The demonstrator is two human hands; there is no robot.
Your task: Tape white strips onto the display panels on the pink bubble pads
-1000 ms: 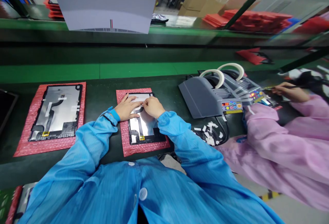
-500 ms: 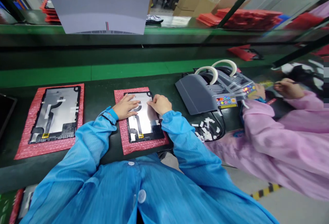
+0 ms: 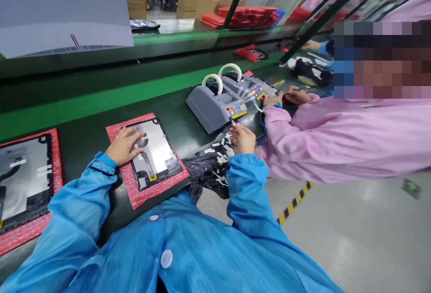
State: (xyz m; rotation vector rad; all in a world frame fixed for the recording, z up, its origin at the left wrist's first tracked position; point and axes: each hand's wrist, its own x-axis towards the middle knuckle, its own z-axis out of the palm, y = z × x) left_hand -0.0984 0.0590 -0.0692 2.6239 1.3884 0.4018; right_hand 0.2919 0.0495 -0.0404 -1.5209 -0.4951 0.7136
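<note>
My left hand [image 3: 125, 145] lies with its fingers spread over the left edge of a tablet screen panel [image 3: 161, 142], whose silvery back faces up. Red bubble wrap [image 3: 134, 198] is under the panel. My right hand [image 3: 244, 138] is closed in a pinch at the front of the nearer grey tape dispenser [image 3: 210, 109]. A small strip of white tape [image 3: 233, 123] shows at its fingertips. Below that hand, white tape scraps [image 3: 222, 155] lie on a black plastic bag [image 3: 205, 169].
A second panel [image 3: 25, 167] on red wrap lies at the left. Another tape dispenser stands behind the first. A co-worker's pink sleeve [image 3: 323, 133] and hands [image 3: 298, 94] are close on the right. A grey-white box [image 3: 67, 10] overhangs the back left; red packets [image 3: 245, 15] sit on the shelf.
My right hand has left the panel and moved right to the tape dispenser, where it pinches a tape strip. My left hand stays on the panel. The view has turned right.
</note>
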